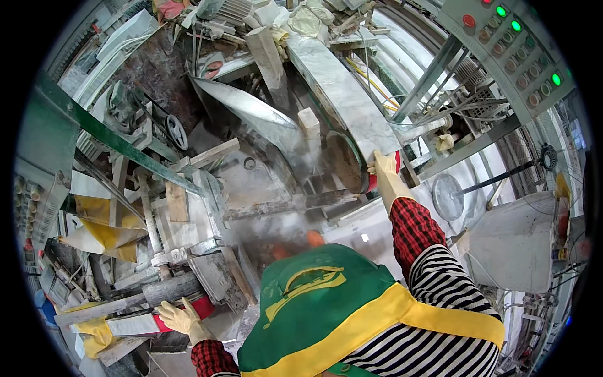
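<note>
My left hand [182,319], in a cream rubber glove, lies with fingers spread beside a red band [204,307] at the end of a long white bar [133,325]. My right hand [390,180], gloved alike, rests with fingers stretched over the red-edged near end of a long, dusty white beam [339,81]. The palm side is hidden, and nothing loose shows in either hand. Just left of my right hand is a rusty rounded plate [345,161] at the beam's side. A pale curved metal guard [251,113] stands further left, blurred by dust or spray at its lower end.
A control panel [512,53] with lit green buttons hangs at the upper right. Below it, a round disc [448,196] sits on a dark rod. A green metal bar [125,147] crosses the left side, near a motor with a handwheel [176,132]. Wood and rubble pile up far ahead.
</note>
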The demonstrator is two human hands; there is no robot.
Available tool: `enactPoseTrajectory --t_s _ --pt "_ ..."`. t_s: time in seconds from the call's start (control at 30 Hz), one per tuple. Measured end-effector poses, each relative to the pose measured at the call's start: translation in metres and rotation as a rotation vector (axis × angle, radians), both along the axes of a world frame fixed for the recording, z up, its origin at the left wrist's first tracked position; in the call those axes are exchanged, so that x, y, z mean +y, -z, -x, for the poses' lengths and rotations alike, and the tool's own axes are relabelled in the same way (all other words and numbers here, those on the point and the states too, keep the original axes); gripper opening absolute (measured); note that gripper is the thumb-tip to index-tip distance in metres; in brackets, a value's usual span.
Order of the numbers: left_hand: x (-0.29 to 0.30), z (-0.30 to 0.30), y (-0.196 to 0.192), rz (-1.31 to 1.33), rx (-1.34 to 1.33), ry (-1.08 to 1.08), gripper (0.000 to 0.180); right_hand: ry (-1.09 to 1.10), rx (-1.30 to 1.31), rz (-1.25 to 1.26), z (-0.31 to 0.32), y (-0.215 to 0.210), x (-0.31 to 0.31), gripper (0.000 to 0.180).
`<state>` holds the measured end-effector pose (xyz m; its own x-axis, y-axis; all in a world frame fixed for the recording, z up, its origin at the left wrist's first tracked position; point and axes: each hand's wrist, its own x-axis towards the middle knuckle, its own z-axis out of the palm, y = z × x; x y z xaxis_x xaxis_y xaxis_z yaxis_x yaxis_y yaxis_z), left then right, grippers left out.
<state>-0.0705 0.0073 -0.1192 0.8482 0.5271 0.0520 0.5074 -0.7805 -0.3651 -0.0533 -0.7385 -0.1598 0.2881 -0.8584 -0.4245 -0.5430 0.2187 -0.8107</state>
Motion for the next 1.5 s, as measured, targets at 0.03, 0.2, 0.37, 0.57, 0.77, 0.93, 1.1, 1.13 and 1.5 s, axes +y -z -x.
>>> enactPoseTrajectory --t_s 0.03,0.2,0.37,0.57,0.77,0.93,1.1,1.13,1.5 --pt "-0.001 0.0 0.0 -0.004 0.0 0.002 0.078 0.038 -0.033 -0.042 -0.003 0.003 0.001 0.057" --pt "0.009 0.006 0.012 0.01 -0.1 0.054 0.076 0.015 -0.316 -0.19 0.006 0.016 0.004 0.063" --pt "0.019 -0.001 0.025 0.101 -0.431 0.263 0.068 -0.008 -0.151 0.34 0.038 0.06 -0.044 0.057" --pt "0.047 0.008 -0.009 -0.032 -0.421 0.139 0.071 -0.65 0.23 1.126 0.013 -0.056 0.004 0.07" --pt "0.116 0.015 0.045 -0.032 -0.403 0.157 0.078 -0.932 0.77 0.877 -0.025 -0.079 0.028 0.094" --pt "0.061 0.005 0.009 0.034 -0.249 -0.033 0.084 -1.064 0.835 0.859 -0.024 -0.091 0.019 0.095" --pt "0.064 0.015 0.021 -0.063 -0.373 0.053 0.081 -1.061 0.894 0.833 -0.031 -0.099 0.029 0.095" --pt "0.066 0.009 0.018 -0.077 -0.49 0.119 0.076 -1.056 0.896 0.831 -0.031 -0.1 0.03 0.095" --pt "0.146 -0.026 0.018 0.138 -0.23 -0.236 0.086 -1.021 0.842 0.78 -0.037 -0.105 0.036 0.091"
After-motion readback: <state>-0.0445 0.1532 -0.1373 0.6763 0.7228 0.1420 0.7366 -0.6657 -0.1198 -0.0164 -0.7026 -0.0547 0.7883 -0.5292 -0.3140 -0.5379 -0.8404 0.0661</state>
